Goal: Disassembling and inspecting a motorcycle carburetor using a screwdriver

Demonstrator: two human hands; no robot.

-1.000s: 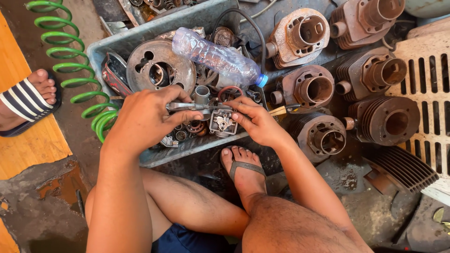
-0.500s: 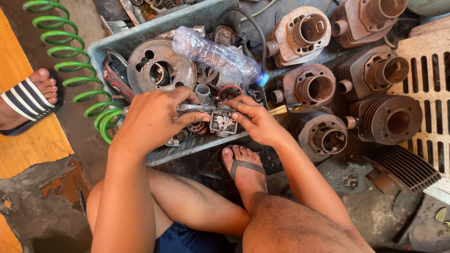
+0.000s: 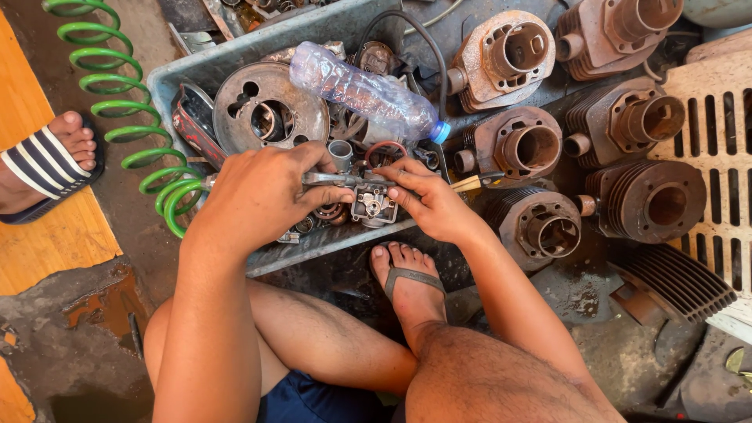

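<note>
- Step in hand, as I read it: working a small metal carburettor-like part (image 3: 373,202) w/ a slim metal tool (image 3: 333,179), held over the front edge of the grey plastic crate (image 3: 188,74).
- Left hand (image 3: 262,196): fingers curled tight, clamped on the tool's handle; tool runs toward 3 o'clock onto the part's top.
- Right hand (image 3: 427,200): thumb & fingers closed round the part's right side, steadying it; fingertips touch the tool tip area.
- Part sits at approx. 12 o'clock from the sandalled foot (image 3: 411,286), 6 o'clock from the clear plastic bottle (image 3: 364,90).
- Next move prob. calls for a firm grip by the right hand while the left turns or levers; exact contact point hidden by fingers.
- Rusty engine cylinders (image 3: 540,227) lie at 3 o'clock, green coil spring (image 3: 117,117) at 9.
</note>
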